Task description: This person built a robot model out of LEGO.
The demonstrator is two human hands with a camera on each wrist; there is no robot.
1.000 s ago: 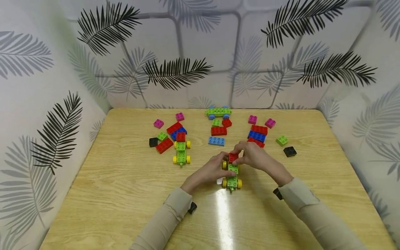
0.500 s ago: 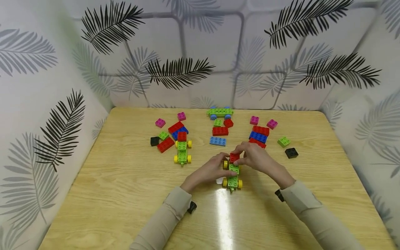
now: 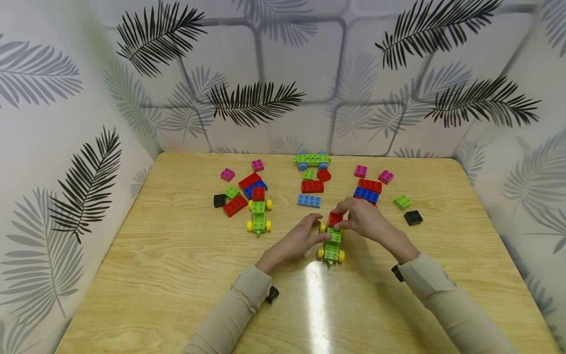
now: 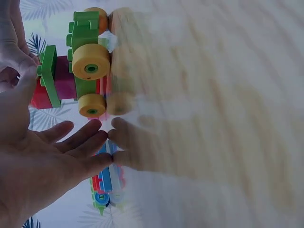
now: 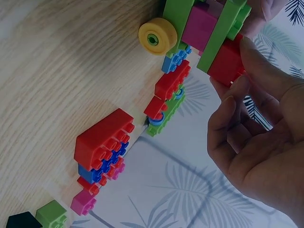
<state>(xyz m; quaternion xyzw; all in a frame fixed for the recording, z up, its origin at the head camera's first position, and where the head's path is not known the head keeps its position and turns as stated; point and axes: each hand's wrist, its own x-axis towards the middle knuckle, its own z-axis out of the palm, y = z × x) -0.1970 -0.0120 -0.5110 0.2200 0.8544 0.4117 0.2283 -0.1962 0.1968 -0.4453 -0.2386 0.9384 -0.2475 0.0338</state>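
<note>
A toy car (image 3: 331, 251) with a green base and yellow wheels stands on the table before me. On it sit a magenta brick (image 5: 200, 28), then a green plate (image 4: 49, 76), then a red brick (image 3: 334, 219) on top. My right hand (image 3: 365, 220) pinches that red brick between thumb and fingertips. On the car's other side, my left hand (image 3: 299, 241) has its fingers spread and relaxed beside the wheels. Its thumb lies against the green plate's edge. A similar car (image 3: 258, 221), also topped with a red block, stands to the left.
Behind the hands lie a light blue brick (image 3: 308, 200), a red brick (image 3: 312, 187) and a green base with blue wheels (image 3: 312, 160). Loose bricks also lie at left, including a black one (image 3: 219, 200), and at right, including another black one (image 3: 413, 218). A patterned wall backs the table (image 3: 177, 295).
The car has shifted slightly away from me and to the right, with the right hand holding its red brick. The left hand's fingers have come a little off the car's side.
</note>
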